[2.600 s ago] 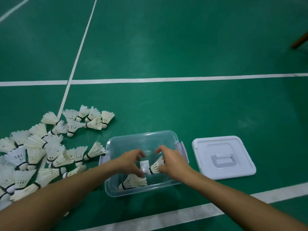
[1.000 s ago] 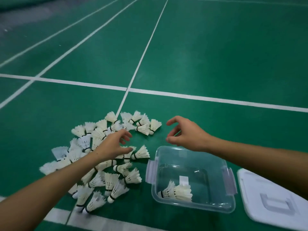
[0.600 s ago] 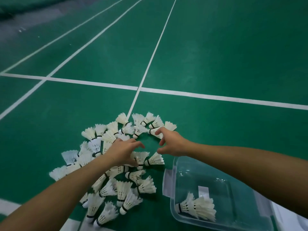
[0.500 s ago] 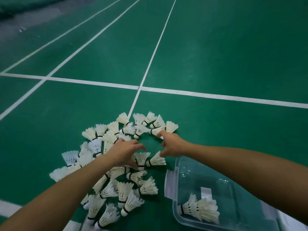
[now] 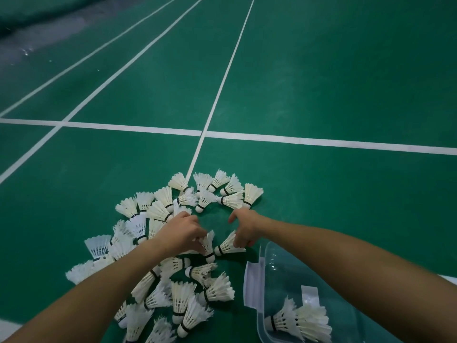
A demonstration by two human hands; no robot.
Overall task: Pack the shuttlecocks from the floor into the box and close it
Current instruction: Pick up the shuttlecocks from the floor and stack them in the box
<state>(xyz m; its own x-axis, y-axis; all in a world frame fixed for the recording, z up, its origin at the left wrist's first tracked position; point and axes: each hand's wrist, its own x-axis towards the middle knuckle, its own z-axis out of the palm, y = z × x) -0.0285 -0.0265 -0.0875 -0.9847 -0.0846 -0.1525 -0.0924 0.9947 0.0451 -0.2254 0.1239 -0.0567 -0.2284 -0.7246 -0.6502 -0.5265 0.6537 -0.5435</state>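
Observation:
Several white feathered shuttlecocks (image 5: pixel 183 288) lie heaped on the green court floor at lower left. My left hand (image 5: pixel 181 235) reaches into the heap, its fingers curled round the feathers of one shuttlecock (image 5: pixel 209 245). Just to its right, my right hand (image 5: pixel 244 225) pinches the feather skirt of a neighbouring shuttlecock (image 5: pixel 227 247), which still lies on the floor. The clear plastic box (image 5: pixel 259 283) stands open at lower right, partly under my right forearm, with a few shuttlecocks (image 5: pixel 299 323) inside. The lid is out of view.
White court lines (image 5: pixel 296 141) cross the green floor beyond the heap. A further cluster of shuttlecocks (image 5: pixel 222 191) lies just past my hands. A grey strip (image 5: pixel 37 38) runs along the far left edge.
Both hands have left the box, swung left over the heap and come down onto two neighbouring shuttlecocks, fingers closing on them. The view has turned left, so the lid is gone from sight.

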